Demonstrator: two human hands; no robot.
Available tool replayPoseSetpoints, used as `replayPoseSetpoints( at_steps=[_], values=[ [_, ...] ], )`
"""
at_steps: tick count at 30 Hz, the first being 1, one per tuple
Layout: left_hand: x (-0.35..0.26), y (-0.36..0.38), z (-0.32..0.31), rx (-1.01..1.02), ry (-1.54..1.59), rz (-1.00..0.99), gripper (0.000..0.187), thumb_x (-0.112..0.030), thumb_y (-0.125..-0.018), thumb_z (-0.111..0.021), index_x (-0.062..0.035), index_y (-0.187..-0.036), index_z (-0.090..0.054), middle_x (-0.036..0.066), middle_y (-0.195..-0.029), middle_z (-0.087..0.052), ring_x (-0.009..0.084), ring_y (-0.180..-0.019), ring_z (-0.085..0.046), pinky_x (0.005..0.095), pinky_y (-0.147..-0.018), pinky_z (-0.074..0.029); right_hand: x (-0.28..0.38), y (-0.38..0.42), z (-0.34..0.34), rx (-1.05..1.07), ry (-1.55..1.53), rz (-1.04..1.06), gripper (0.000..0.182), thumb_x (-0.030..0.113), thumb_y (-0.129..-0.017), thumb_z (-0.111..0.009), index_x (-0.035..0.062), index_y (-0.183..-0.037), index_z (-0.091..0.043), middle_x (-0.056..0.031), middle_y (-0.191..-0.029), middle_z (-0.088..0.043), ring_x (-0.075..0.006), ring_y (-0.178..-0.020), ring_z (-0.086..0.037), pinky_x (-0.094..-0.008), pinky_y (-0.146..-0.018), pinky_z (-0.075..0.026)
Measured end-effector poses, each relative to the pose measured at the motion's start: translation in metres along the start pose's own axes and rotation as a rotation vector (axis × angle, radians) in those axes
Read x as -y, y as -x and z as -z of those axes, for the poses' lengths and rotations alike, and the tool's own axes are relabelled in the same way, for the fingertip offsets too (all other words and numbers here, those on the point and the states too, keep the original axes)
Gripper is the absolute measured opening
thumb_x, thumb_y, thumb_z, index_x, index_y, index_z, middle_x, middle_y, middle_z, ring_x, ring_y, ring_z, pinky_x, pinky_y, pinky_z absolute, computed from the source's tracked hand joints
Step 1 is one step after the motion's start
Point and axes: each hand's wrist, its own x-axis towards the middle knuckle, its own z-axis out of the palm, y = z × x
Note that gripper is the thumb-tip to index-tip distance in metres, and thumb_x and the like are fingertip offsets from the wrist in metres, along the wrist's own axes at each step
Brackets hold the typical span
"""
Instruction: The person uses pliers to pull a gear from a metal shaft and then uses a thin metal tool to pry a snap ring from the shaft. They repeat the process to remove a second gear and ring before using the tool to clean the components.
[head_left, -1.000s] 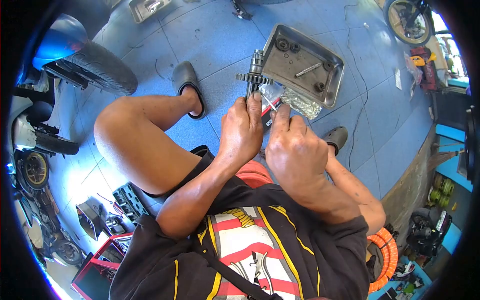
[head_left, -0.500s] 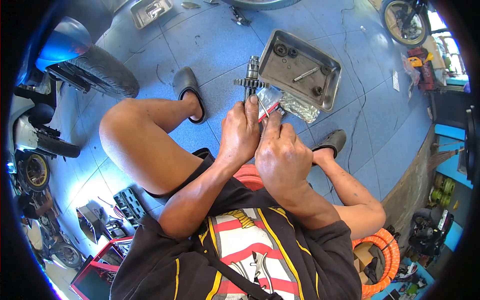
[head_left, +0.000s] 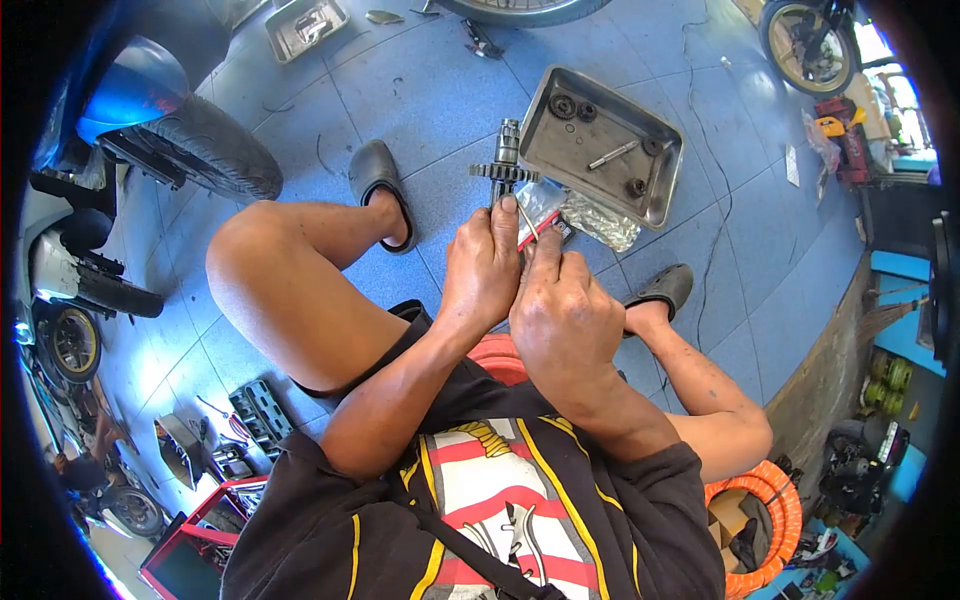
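My left hand (head_left: pixel 480 262) is wrapped round a metal gear shaft (head_left: pixel 507 150), thumb laid along its lower end. The shaft points away from me and carries a toothed gear (head_left: pixel 503 172) partway along. Close beside it, my right hand (head_left: pixel 567 312) is closed on a thin metal rod-like tool (head_left: pixel 528 220). The tool's tip reaches toward the shaft near my left thumb, and its handle end is hidden in my fingers. Below the hands on the floor lie a plastic packet (head_left: pixel 540 200) and a crumpled clear wrapper (head_left: pixel 604 222).
A metal tray (head_left: pixel 672 197) with several gears and a small shaft stands ahead on the blue tiled floor (head_left: pixel 430 110). A motorcycle tire (head_left: pixel 215 150) is at left, a red toolbox (head_left: pixel 165 560) at lower left, and orange-wrapped tires (head_left: pixel 785 500) at lower right.
The whole view has shifted slightly, with the tray and shaft sitting a little lower. Both hands keep their grips, and the tool stays beside the shaft.
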Motion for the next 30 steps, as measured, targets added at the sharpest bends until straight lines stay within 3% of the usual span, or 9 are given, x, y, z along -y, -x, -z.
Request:
replayPoseSetpoints(
  at_steps=[5, 8, 10, 13, 20, 22, 23, 25, 30],
  values=[
    [-0.008, 0.004, 0.0, -0.068, -0.093, -0.079, 0.055, -0.042, -0.102, -0.04, 0.0059, -0.079, -0.054, 0.014, -0.061, -0.052, 0.0196, -0.057, -0.048, 0.0383, -0.055, -0.04, -0.029, -0.012, 0.02, 0.086, -0.218, 0.051, 0.033, 0.012, -0.078, -0.059, -0.0055, -0.105, -0.064, -0.0108, -0.074, -0.063, -0.0226, -0.059, -0.067, -0.0331, -0.048, -0.053],
    [-0.007, 0.004, 0.0, -0.018, -0.076, -0.101, 0.055, -0.043, -0.102, -0.04, 0.0041, -0.078, -0.053, 0.011, -0.059, -0.051, 0.017, -0.054, -0.048, 0.0347, -0.052, -0.039, -0.06, -0.03, 0.029, 0.18, -0.318, 0.115, 0.022, 0.011, -0.076, -0.062, -0.002, -0.094, -0.065, -0.0147, -0.075, -0.065, -0.0287, -0.062, -0.068, -0.0365, -0.052, -0.054],
    [-0.006, 0.004, 0.001, 0.07, 0.082, -0.019, 0.054, -0.046, -0.102, -0.039, 0.0001, -0.076, -0.052, 0.006, -0.055, -0.047, 0.0132, -0.046, -0.043, 0.0296, -0.045, -0.036, -0.069, -0.038, 0.039, 0.21, -0.334, 0.208, 0.015, 0.009, -0.075, -0.063, -0.0004, -0.086, -0.064, -0.0164, -0.073, -0.065, -0.0313, -0.063, -0.068, -0.038, -0.056, -0.055],
    [-0.011, 0.004, 0.004, 0.166, 0.278, 0.077, 0.053, -0.049, -0.101, -0.04, -0.0043, -0.074, -0.049, 0.001, -0.051, -0.041, 0.0093, -0.037, -0.036, 0.0259, -0.036, -0.029, -0.075, -0.045, 0.042, 0.203, -0.363, 0.23, 0.015, 0.01, -0.079, -0.063, 0.0003, -0.089, -0.065, -0.0162, -0.075, -0.065, -0.0315, -0.064, -0.067, -0.0392, -0.058, -0.054],
    [-0.028, 0.006, 0.022, 0.409, 0.729, 0.423, 0.053, -0.054, -0.099, -0.038, -0.0069, -0.077, -0.047, -0.001, -0.047, -0.033, 0.0098, -0.03, -0.027, 0.0258, -0.028, -0.02, -0.09, -0.054, 0.037, 0.176, -0.618, 0.201, 0.017, 0.016, -0.084, -0.065, 0.0015, -0.093, -0.068, -0.0162, -0.078, -0.067, -0.0343, -0.063, -0.064, -0.0405, -0.062, -0.052],
    [-0.033, 0.008, 0.026, 0.496, 0.848, 0.565, 0.053, -0.056, -0.099, -0.036, -0.0078, -0.079, -0.047, 0.0, -0.046, -0.031, 0.0103, -0.029, -0.026, 0.026, -0.028, -0.02, -0.098, -0.063, 0.046, 0.427, -0.76, 0.09, 0.017, 0.015, -0.085, -0.065, -0.0004, -0.092, -0.068, -0.0175, -0.077, -0.068, -0.0351, -0.063, -0.064, -0.0385, -0.061, -0.052],
    [-0.035, 0.008, 0.027, 0.497, 0.848, 0.565, 0.053, -0.056, -0.099, -0.036, -0.0078, -0.079, -0.047, 0.0, -0.046, -0.031, 0.0103, -0.029, -0.026, 0.026, -0.028, -0.02, -0.102, -0.064, 0.041, 0.427, -0.76, 0.089, 0.017, 0.015, -0.085, -0.065, -0.0004, -0.092, -0.068, -0.0175, -0.077, -0.068, -0.0351, -0.063, -0.064, -0.0385, -0.061, -0.052],
    [-0.038, 0.01, 0.03, 0.585, 0.947, 0.582, 0.053, -0.058, -0.098, -0.035, -0.0091, -0.08, -0.046, -0.001, -0.046, -0.031, 0.0102, -0.029, -0.026, 0.0264, -0.028, -0.02, -0.111, -0.062, 0.031, 0.352, -0.901, 0.207, 0.017, 0.011, -0.088, -0.065, -0.004, -0.096, -0.067, -0.0124, -0.068, -0.065, -0.0165, -0.053, -0.062, -0.0285, -0.052, -0.048],
    [-0.043, 0.008, 0.041, 0.645, 1.102, 0.664, 0.053, -0.059, -0.098, -0.033, -0.0102, -0.08, -0.045, -0.001, -0.046, -0.03, 0.0099, -0.029, -0.026, 0.0262, -0.027, -0.02, -0.116, -0.054, 0.026, 0.496, -1.118, 0.033, 0.016, 0.012, -0.091, -0.063, -0.0034, -0.091, -0.066, -0.0105, -0.063, -0.06, -0.0129, -0.056, -0.061, -0.0282, -0.052, -0.047]
  ],
)
